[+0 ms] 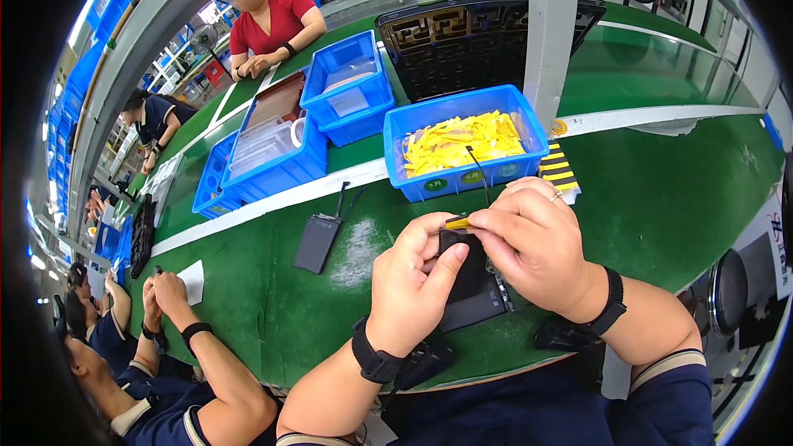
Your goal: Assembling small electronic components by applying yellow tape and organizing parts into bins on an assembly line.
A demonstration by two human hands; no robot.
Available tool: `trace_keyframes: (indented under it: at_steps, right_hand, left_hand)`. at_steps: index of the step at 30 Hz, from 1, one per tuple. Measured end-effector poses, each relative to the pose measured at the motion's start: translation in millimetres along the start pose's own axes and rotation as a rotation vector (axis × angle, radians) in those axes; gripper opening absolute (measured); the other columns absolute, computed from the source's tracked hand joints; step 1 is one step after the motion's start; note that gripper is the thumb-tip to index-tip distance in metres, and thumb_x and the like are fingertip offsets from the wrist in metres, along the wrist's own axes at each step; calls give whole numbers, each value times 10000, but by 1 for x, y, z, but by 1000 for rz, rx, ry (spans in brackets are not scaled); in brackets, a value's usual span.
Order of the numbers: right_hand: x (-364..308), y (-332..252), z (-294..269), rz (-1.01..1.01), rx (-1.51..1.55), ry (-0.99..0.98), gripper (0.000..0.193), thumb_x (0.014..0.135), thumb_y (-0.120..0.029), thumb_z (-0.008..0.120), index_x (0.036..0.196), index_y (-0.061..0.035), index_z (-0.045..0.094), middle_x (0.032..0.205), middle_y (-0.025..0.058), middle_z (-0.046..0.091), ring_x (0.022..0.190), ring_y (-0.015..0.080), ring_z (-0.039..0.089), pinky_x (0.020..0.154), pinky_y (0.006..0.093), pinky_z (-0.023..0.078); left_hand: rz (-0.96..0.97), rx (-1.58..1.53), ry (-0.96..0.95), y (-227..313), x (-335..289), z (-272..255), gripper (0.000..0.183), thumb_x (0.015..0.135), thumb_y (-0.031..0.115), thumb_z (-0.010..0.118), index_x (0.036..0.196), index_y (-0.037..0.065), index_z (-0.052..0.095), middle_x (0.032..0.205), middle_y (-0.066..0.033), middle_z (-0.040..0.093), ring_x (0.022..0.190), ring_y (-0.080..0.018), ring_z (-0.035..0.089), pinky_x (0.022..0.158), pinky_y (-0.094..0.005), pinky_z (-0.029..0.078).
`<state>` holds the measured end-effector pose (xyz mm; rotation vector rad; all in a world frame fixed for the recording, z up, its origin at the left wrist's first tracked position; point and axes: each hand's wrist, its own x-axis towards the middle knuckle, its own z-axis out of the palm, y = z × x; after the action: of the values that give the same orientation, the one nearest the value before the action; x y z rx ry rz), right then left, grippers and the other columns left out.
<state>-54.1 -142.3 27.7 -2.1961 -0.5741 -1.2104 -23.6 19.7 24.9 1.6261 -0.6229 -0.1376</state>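
Observation:
Near the table's front edge, my left hand (413, 281) grips a flat black pack (467, 274), thumb across its face and fingers behind. At its top edge lies a small yellow strip (457, 223), pinched between the thumb and forefinger of my right hand (537, 239). A thin dark lead (477, 167) rises above the fingers. Below the held pack is another dark flat piece (472, 312), partly covered, with a circuit strip (501, 291) at its right side. Farther left, a similar black pack (317, 244) with two leads lies flat on the green table.
A blue bin (496, 173) of yellow strips (462, 142) stands just beyond my hands, beside a grey post (549, 41). More blue bins (289, 167) line the table's far left. A co-worker's hands (165, 291) work at the left. A black patterned tray (462, 45) leans behind.

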Motion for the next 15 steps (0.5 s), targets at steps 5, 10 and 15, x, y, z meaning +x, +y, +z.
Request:
trace_keyframes:
  at_steps: [5,10,15]
  right_hand:
    - [0,0,2,-103,-46,22,266,575,6,680,833,-25,622,725,51,501,718,235,521,676,353,429]
    - [-1,-1,4,-92,-50,9,275,575,11,680,842,-24,627,723,50,509,714,230,524,670,345,431]
    - [-1,-3,3,50,6,13,206,610,15,676,807,-23,628,718,64,542,671,232,534,629,328,436]
  left_hand:
    - [-15,-86,10,-4,1,2,271,830,41,591,1081,-9,505,877,-95,661,769,-64,587,665,-217,480]
    - [-113,-135,-55,0,-1,0,300,839,-22,551,1126,-25,464,1033,-90,603,932,-100,558,775,-209,436]
    - [63,61,8,-1,-1,3,265,829,40,589,1076,-4,504,834,-97,657,737,-90,607,644,-242,495]
